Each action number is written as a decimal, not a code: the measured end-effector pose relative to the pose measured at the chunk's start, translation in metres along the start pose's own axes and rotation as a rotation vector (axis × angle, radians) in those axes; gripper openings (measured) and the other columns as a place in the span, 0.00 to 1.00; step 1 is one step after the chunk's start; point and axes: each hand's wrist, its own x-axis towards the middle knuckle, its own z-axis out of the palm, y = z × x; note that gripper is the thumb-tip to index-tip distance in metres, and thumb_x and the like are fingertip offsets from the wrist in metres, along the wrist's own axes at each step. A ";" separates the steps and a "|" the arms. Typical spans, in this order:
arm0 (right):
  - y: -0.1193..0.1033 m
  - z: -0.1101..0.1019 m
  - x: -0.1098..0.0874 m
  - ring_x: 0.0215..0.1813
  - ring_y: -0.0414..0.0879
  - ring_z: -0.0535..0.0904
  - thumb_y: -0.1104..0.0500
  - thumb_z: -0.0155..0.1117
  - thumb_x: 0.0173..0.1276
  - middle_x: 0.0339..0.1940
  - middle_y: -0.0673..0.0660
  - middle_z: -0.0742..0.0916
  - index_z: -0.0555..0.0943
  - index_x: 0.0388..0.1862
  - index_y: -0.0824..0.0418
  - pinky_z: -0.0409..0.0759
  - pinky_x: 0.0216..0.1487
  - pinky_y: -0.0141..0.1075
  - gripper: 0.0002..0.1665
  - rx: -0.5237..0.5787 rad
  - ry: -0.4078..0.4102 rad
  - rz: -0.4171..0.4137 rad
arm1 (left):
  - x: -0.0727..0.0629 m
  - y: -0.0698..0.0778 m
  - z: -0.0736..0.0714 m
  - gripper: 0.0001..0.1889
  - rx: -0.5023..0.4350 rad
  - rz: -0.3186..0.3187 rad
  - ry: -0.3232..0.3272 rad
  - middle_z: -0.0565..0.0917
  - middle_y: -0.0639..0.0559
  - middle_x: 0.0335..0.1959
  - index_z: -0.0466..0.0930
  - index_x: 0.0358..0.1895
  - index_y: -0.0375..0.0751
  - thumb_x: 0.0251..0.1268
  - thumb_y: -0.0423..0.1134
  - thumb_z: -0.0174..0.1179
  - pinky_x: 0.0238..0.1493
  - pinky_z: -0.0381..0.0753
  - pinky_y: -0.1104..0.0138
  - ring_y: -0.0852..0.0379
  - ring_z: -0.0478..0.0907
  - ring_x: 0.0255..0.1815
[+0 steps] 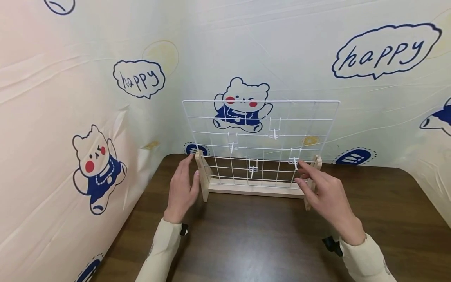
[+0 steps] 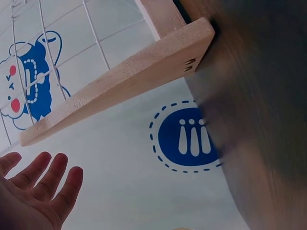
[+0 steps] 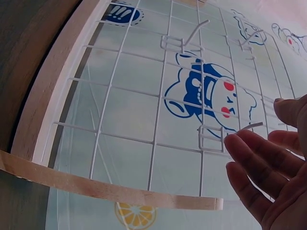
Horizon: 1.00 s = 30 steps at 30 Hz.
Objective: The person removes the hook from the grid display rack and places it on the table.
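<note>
A white wire grid rack stands upright in a wooden stand on the table, leaning slightly. Several white wire hooks hang on its bars, one of them a hook low on the right side. My right hand is beside that hook, thumb and fingers spread apart and relaxed, gripping nothing. The right wrist view has its fingertips very near the hook; whether they touch it I cannot tell. At the stand's left upright, my left hand is held with loose fingers. A gap shows between its fingertips and the wood in the left wrist view.
Brown wooden table lies beneath the rack and both arms. A pale printed cloth with bears and lettering hangs behind the table and along its left side. Each wrist carries a small black strap piece.
</note>
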 end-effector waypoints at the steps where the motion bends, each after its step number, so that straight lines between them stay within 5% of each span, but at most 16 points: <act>1: 0.000 0.000 0.000 0.27 0.43 0.79 0.68 0.78 0.57 0.41 0.60 0.93 0.80 0.67 0.64 0.64 0.23 0.22 0.37 0.000 -0.002 0.003 | 0.001 0.000 0.000 0.28 -0.007 -0.005 -0.002 0.77 0.37 0.71 0.66 0.77 0.36 0.78 0.39 0.54 0.67 0.78 0.42 0.38 0.77 0.69; 12: -0.001 0.004 0.003 0.27 0.44 0.79 0.68 0.79 0.56 0.39 0.62 0.93 0.81 0.64 0.66 0.62 0.24 0.23 0.34 -0.009 0.006 -0.007 | 0.007 -0.005 0.002 0.27 -0.080 -0.044 -0.003 0.77 0.38 0.70 0.64 0.78 0.38 0.80 0.40 0.52 0.70 0.75 0.43 0.39 0.76 0.69; 30: 0.002 0.010 0.008 0.29 0.47 0.83 0.68 0.79 0.56 0.37 0.62 0.92 0.82 0.63 0.68 0.75 0.28 0.25 0.33 -0.030 -0.005 0.003 | 0.024 -0.014 0.012 0.26 -0.207 -0.097 0.040 0.81 0.36 0.64 0.65 0.78 0.40 0.80 0.36 0.51 0.58 0.84 0.45 0.41 0.81 0.62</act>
